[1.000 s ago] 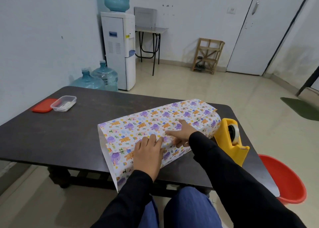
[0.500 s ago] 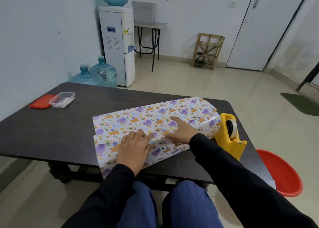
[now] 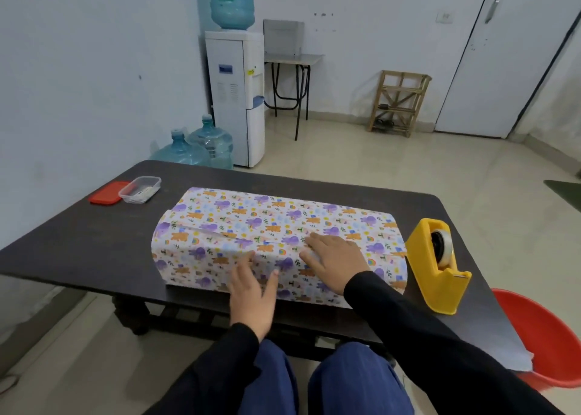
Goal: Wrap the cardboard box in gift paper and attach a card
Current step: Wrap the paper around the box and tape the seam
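The paper (image 3: pixel 276 226) is now folded shut over the box, mid-table (image 3: pixel 78 241), and has swung square to me. My right hand (image 3: pixel 334 262) has flattened on the top seam, fingers straight. My left hand (image 3: pixel 251 292) has slid to the near side, spread, gripping nothing. The tape dispenser (image 3: pixel 437 263) stands beside it, so taping is probably next.

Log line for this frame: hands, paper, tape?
gift paper: folded over, seam on top | left hand: flat against near side | right hand: pressing seam | tape dispenser: untouched
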